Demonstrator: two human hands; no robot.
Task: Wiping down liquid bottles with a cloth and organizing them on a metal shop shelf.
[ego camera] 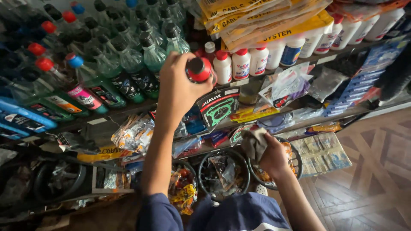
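At the shelf's front edge, two hands at work among stacked shop goods.
The left hand [182,87] is raised and clenched around a red bottle [200,69] with a dark cap, held just in front of the white bottles [241,63] on the shelf [107,117]. Lower down, the right hand [274,156] grasps a crumpled grey cloth [253,143] near the packets.

There is one view only, from a camera on the person's head. It looks steeply down and forward along both bare arms, toward crowded shop shelves, very near to them. The wooden parquet floor [372,171] shows at the right, beyond the fingers [261,143] of the right hand [272,156].
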